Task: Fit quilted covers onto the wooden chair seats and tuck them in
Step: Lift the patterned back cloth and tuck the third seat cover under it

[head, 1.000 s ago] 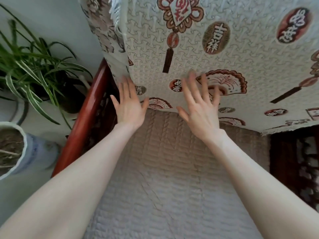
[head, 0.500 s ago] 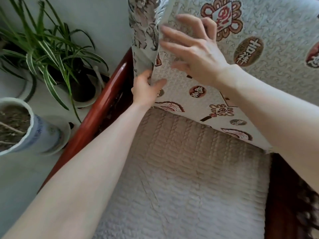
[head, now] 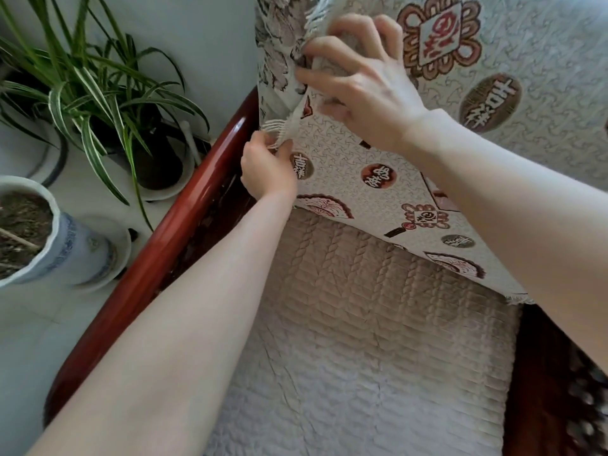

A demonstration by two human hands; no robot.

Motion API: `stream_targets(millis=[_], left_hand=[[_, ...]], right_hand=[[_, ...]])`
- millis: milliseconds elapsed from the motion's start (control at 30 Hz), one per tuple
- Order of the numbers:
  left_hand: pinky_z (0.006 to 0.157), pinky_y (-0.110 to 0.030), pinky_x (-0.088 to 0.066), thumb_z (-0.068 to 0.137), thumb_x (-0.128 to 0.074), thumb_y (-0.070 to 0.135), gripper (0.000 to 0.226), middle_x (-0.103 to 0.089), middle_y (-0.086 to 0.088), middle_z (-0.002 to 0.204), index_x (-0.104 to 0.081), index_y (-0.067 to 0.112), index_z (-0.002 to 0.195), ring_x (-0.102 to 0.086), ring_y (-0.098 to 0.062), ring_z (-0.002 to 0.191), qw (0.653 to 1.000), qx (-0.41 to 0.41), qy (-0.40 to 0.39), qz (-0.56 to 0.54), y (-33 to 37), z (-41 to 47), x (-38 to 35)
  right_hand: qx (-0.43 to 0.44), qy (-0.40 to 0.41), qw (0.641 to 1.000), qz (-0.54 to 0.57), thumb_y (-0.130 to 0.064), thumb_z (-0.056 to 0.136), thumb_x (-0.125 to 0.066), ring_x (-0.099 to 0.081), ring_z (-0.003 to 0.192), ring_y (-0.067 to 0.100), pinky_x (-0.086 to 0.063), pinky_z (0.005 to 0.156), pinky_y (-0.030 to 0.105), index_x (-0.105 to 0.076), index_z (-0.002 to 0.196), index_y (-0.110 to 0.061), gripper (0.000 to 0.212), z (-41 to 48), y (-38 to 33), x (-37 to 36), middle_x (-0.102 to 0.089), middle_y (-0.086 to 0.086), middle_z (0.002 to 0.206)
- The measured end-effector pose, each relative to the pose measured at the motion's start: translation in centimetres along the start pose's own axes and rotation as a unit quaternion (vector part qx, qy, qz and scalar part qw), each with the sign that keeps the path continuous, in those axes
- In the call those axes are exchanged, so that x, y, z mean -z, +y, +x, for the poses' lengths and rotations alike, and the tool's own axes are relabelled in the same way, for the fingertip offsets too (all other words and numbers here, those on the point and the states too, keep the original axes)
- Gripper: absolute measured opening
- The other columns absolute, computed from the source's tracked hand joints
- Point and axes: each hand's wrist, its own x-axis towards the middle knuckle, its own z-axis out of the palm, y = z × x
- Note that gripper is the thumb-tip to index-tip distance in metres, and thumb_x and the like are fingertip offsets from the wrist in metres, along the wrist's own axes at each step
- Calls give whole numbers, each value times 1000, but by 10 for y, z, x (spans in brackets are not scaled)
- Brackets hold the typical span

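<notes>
Left hand (head: 268, 172) pinches the fringe (head: 275, 126) of the cover (head: 345, 149), right hand (head: 362, 83) grips its bunched corner, likely squaring it for tucking.

Striped-leaf plant (head: 82, 87) in dark pot (head: 154, 162) on white saucer (head: 174, 189), upper left, near wall (head: 204, 34). Blue/white pot (head: 70, 255) w/ dry soil, lower left, on 2nd saucer (head: 119, 248), on floor (head: 26, 340).

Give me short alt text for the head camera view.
Two bare hands work a patterned fringed cover at the back corner of a red wooden chair: the left hand pinches its fringed edge, the right hand grips a fold above. A beige quilted seat pad lies below; potted plants stand on the left.
</notes>
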Motion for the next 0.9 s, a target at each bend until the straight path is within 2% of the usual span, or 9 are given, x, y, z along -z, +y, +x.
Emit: stream_targets(millis=[167, 267, 333, 467, 567, 667, 733, 833, 900], left_hand=[[77, -30, -38, 95, -55, 30, 28, -48, -8, 117, -51, 8, 113, -52, -25, 106, 998, -60, -8, 13, 3, -26, -1], [93, -32, -38, 93, -58, 37, 41, -50, -7, 124, -51, 9, 121, -48, -21, 115, 990, -118, -53, -56, 19, -26, 4], [101, -42, -37, 91, -58, 47, 40, -57, -1, 119, -55, 15, 115, -49, -20, 115, 987, -125, -72, -74, 32, -16, 6], [97, -50, -39, 83, -55, 63, 32, -65, 5, 100, -57, 31, 85, -56, -22, 104, 983, -137, -119, -25, 45, -2, 14], [93, -49, -41, 81, -63, 55, 29, -62, 7, 84, -47, 33, 69, -57, -23, 93, 984, -139, -111, -28, 51, 2, 18], [91, -43, -39, 82, -70, 40, 31, -51, 13, 68, -44, 27, 72, -53, -16, 79, 987, -131, -55, -68, 56, 3, 24], [88, -37, -33, 84, -70, 36, 28, -52, 13, 74, -46, 22, 80, -54, -17, 85, 990, -129, -6, -64, 58, 2, 26], [85, -32, -29, 85, -68, 30, 22, -54, 4, 102, -55, 18, 97, -50, -18, 103, 988, -145, 45, -31, 57, -11, 26], [86, -31, -30, 83, -67, 23, 31, -51, -7, 118, -58, 11, 111, -45, -20, 112, 968, -239, 70, 13, 52, -23, 26]], right_hand=[[-88, 9, 995, -53, -36, 89, -54, -17, 146, 37, -10, 113, 61, -21, 153, -17, 75, -24, -2, 10, -20, 9, 160], [-151, -22, 987, -56, -51, 91, -52, -6, 148, 37, -2, 113, 61, -8, 155, -14, 86, -22, 1, 17, -8, 11, 162], [-147, -36, 987, -53, -53, 89, -53, -3, 148, 38, 0, 113, 62, -5, 155, -15, 90, -20, 3, 17, -5, 12, 162], [-125, -52, 990, -45, -47, 86, -62, -2, 148, 40, 1, 113, 63, -6, 155, -15, 94, -21, 6, 19, -4, 13, 162], [-124, -64, 989, -43, -44, 84, -66, -1, 148, 40, 3, 113, 62, -5, 155, -16, 98, -21, 7, 20, -3, 13, 162], [-126, -58, 990, -34, -40, 82, -70, -2, 148, 38, 3, 113, 60, -6, 155, -16, 100, -22, 5, 23, -5, 11, 163], [-127, -55, 990, -31, -37, 81, -72, -3, 148, 37, 3, 113, 60, -7, 155, -16, 101, -22, 5, 24, -5, 11, 163], [-159, -54, 985, -31, -43, 80, -72, -1, 148, 38, 3, 112, 62, -5, 155, -16, 104, -26, 7, 28, -3, 12, 163], [-205, -54, 977, -30, -51, 78, -70, 0, 147, 41, 5, 111, 64, -3, 155, -16, 107, -31, 10, 30, -2, 16, 162]])
